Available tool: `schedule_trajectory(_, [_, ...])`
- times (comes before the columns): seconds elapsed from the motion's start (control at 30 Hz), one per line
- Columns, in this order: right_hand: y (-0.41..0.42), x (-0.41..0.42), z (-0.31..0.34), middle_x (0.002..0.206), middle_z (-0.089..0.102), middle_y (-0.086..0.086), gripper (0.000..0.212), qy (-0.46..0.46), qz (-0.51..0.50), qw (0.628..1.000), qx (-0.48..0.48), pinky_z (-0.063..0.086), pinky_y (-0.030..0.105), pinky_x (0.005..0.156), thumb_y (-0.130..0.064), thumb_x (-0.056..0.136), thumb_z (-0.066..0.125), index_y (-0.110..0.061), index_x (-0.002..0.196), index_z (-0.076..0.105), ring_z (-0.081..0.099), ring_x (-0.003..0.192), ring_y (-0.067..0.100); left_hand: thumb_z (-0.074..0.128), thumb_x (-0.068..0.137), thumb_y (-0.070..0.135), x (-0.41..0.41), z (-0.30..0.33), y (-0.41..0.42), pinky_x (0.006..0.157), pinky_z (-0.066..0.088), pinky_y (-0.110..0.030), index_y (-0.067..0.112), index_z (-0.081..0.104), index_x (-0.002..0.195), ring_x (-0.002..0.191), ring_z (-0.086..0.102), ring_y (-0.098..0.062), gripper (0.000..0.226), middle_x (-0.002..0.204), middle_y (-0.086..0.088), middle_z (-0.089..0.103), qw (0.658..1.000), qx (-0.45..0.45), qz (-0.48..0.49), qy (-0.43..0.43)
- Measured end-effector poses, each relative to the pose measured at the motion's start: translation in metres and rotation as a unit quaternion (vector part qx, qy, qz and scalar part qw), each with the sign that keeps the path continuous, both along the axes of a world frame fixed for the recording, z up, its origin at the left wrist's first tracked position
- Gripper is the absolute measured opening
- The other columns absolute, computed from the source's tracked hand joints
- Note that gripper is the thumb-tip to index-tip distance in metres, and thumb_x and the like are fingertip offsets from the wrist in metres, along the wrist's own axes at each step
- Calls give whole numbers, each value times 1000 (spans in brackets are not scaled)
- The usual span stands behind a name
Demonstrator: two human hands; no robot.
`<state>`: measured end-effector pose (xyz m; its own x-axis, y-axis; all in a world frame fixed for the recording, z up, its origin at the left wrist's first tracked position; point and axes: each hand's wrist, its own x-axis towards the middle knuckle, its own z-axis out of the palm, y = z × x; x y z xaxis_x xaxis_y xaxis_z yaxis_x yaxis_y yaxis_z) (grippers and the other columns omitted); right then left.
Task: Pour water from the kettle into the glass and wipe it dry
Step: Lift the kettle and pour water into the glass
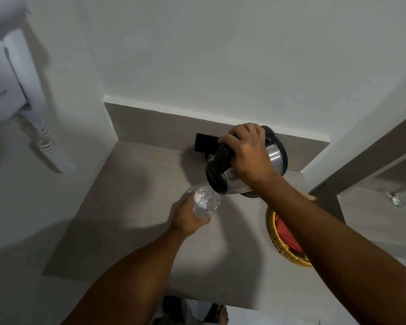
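Observation:
A steel kettle (275, 158) with a black lid and handle is tipped to the left above the grey counter (131, 207). My right hand (249, 151) grips its handle from above. The spout hangs right over the rim of a clear glass (205, 201), which holds some water. My left hand (188, 218) is wrapped around the lower side of the glass and holds it upright at the middle of the counter.
A woven yellow basket (279, 242) with something red in it sits at the counter's right, partly under my right arm. A black socket plate (205, 144) is on the back wall. A white wall hair dryer (7, 80) with a coiled cord hangs at the left.

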<state>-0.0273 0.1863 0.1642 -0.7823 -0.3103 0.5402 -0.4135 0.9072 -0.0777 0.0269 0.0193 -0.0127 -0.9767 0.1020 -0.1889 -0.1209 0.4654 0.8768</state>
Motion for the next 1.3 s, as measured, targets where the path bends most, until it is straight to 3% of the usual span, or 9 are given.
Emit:
schedule_trajectory(0.27, [0,1,1,97,61,10,32,-8,11,1000,-2,30,42,91,0,75,73,-11,105,69,48,97,31,98,57,9,-1,-5,1,72,37,9,13,63,126,101,61,-9,78,113,5,67,1000,0,4,-1])
schedule_trajectory(0.47, [3,0,0,98,61,9,31,-13,6,1000,-4,30,42,92,-3,76,75,-12,105,69,49,98,31,99,56,10,-2,-7,2,75,39,9,16,62,129,107,64,-11,82,119,3,69,1000,0,10,-5])
schedule_trajectory(0.63, [7,-1,-7,97,60,9,32,-15,-1,1000,-26,30,41,91,-2,73,77,-12,103,69,49,97,31,99,55,12,-2,-7,2,89,46,-10,18,60,133,110,65,-11,86,123,2,70,1000,3,10,-1])
schedule_trajectory(0.77, [16,-3,-14,94,59,7,24,-23,-16,997,-68,27,39,90,-4,77,72,-13,99,69,49,96,31,98,55,7,-4,-10,2,79,42,5,16,62,131,109,65,-12,84,121,1,71,1000,12,14,-17])
schedule_trajectory(0.83, [23,-3,-19,95,59,5,21,-35,-24,993,-109,27,37,90,-6,79,70,-15,97,68,48,97,29,97,56,5,-6,-11,2,83,45,0,15,62,131,111,66,-15,84,122,-1,71,1000,15,11,-24])
schedule_trajectory(0.9, [34,-3,-25,96,58,3,24,-52,-49,985,-155,29,37,90,-3,77,69,-17,96,67,46,98,25,97,56,3,-6,-11,2,93,49,-17,14,60,134,115,66,-18,87,124,-2,70,999,24,7,-30])
schedule_trajectory(1.03, [65,-2,-41,96,58,3,34,-89,-158,940,-289,41,32,83,10,72,61,-20,89,62,50,97,25,99,52,5,-8,-13,2,89,46,-9,17,60,133,115,64,-13,91,121,4,69,1000,17,8,-20])
schedule_trajectory(1.17, [96,-1,-61,90,57,-1,42,-109,-284,849,-433,36,11,69,15,76,54,-25,87,56,53,86,16,98,51,0,-10,-15,3,84,44,0,18,58,134,114,64,-13,94,121,4,69,999,25,3,-23])
schedule_trajectory(1.3, [122,-5,-79,85,56,-12,42,-108,-351,761,-535,42,11,68,15,80,51,-25,92,58,53,78,2,99,45,0,-11,-16,3,79,42,5,21,62,127,97,65,6,93,112,11,71,1000,24,7,-5])
